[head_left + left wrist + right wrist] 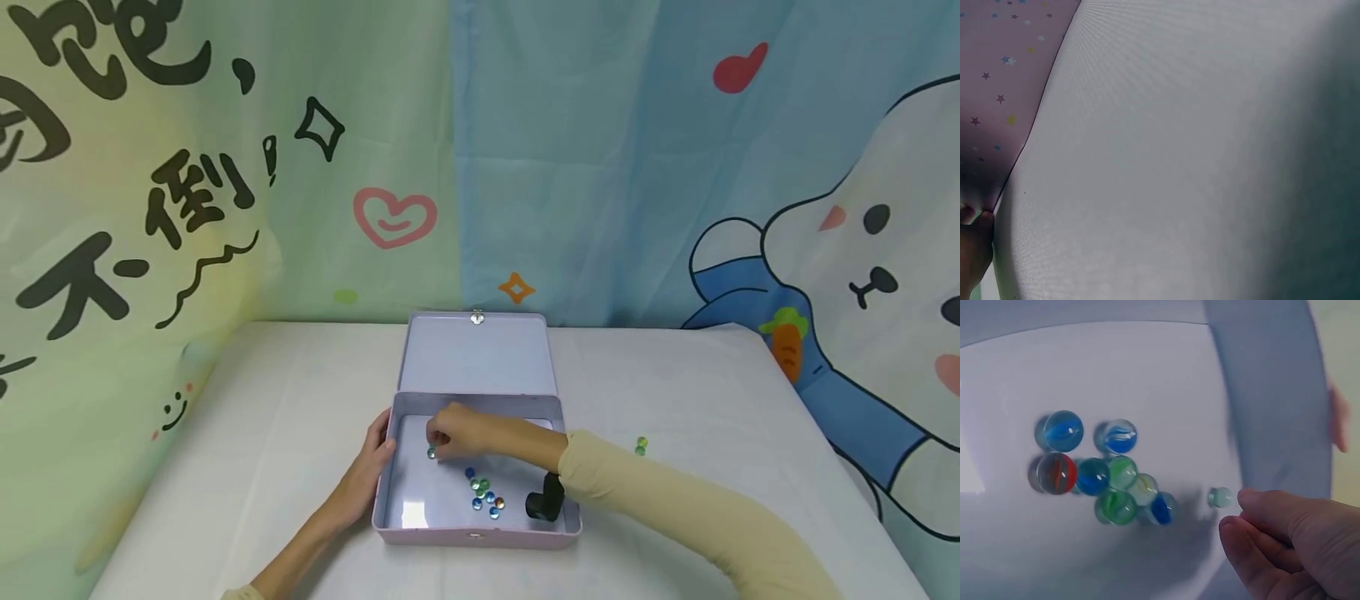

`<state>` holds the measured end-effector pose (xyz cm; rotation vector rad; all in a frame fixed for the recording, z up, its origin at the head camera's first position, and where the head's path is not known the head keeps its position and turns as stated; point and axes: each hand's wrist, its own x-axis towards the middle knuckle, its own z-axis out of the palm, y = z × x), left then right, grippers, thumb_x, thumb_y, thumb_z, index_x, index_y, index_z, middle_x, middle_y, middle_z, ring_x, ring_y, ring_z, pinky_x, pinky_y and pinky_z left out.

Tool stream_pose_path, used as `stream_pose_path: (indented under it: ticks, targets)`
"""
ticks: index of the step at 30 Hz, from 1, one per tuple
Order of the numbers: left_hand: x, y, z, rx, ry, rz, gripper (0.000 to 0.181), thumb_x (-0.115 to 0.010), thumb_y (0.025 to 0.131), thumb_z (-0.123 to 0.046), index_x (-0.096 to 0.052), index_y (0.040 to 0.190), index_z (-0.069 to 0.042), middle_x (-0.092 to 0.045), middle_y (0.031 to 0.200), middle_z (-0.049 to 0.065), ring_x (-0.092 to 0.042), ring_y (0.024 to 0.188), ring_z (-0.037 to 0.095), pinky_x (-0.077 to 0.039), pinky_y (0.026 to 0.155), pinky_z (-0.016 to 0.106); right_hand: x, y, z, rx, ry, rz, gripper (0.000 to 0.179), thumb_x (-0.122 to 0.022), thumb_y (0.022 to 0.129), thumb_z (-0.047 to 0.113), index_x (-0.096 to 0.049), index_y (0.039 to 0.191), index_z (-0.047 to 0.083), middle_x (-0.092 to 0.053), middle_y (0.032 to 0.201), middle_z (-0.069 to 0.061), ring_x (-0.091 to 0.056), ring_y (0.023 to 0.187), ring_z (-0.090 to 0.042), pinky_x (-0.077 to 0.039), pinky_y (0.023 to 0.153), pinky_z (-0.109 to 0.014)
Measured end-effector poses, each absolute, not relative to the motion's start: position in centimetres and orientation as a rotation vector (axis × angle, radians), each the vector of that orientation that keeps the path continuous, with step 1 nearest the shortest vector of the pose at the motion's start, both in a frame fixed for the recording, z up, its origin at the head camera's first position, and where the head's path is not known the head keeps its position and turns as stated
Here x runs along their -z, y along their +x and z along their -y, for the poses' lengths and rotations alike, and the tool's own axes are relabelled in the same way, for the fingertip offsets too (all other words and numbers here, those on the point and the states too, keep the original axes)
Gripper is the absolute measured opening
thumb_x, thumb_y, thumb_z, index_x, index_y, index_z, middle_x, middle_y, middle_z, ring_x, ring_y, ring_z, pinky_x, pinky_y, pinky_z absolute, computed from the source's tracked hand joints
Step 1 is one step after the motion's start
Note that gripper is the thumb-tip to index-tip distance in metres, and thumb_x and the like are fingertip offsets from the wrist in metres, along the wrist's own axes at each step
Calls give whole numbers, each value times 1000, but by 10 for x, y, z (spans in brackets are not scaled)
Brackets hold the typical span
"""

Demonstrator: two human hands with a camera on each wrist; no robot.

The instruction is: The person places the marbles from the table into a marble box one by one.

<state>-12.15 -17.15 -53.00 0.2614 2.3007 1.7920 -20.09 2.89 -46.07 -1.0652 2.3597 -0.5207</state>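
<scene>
A shallow lilac tin box [480, 539] lies with its lid [477, 354] raised at the back. My right hand [461, 429] reaches into its left part, thumb and bent forefinger slightly apart. Just beyond those fingertips a small pale green glass marble [1220, 497] lies on the box floor. Several more marbles lie loosely grouped nearer the front, among them a red-streaked one [1057, 474], a green one [1116, 507] and a blue one [1063, 431]. My left hand [365, 475] rests along the box's left outer wall, fingers extended beside it and thumb at the rim.
To the right of the box, two greenish marbles [641, 446] lie on the white tablecloth [300, 392]. A black device [546, 500] sits by my right wrist, over the box's right front. Behind the table hangs a printed curtain [547, 167].
</scene>
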Motion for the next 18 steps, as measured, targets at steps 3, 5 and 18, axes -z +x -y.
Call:
stream_pose_path:
  ticks: [3,5,18]
  targets:
    - [530,-122,171,-1788,252,-2309,54,-25,106,-33,-8,155,-19,-12,163,15,-16,148,39,-17,114,63,452,-201,-38,562,-1087,-2372,18,-68,89,11,-69,105,2,-70,92,-4,-58,80,-6,-48,74,-14]
    - [529,-122,171,-1789,245,-2309,54,-26,105,-33,-9,155,-20,-12,163,14,-16,148,39,-17,114,63,445,-201,-44,605,-1094,-2367,20,-67,90,10,-69,108,1,-70,94,-4,-58,81,-8,-48,75,-15]
    - [530,-122,172,-1776,269,-2325,54,-26,105,-32,-9,155,-19,-11,163,15,-14,149,40,-15,114,65,408,-190,-99,820,-1121,-2372,15,-67,90,11,-70,104,6,-70,90,-1,-58,80,-3,-51,75,-14]
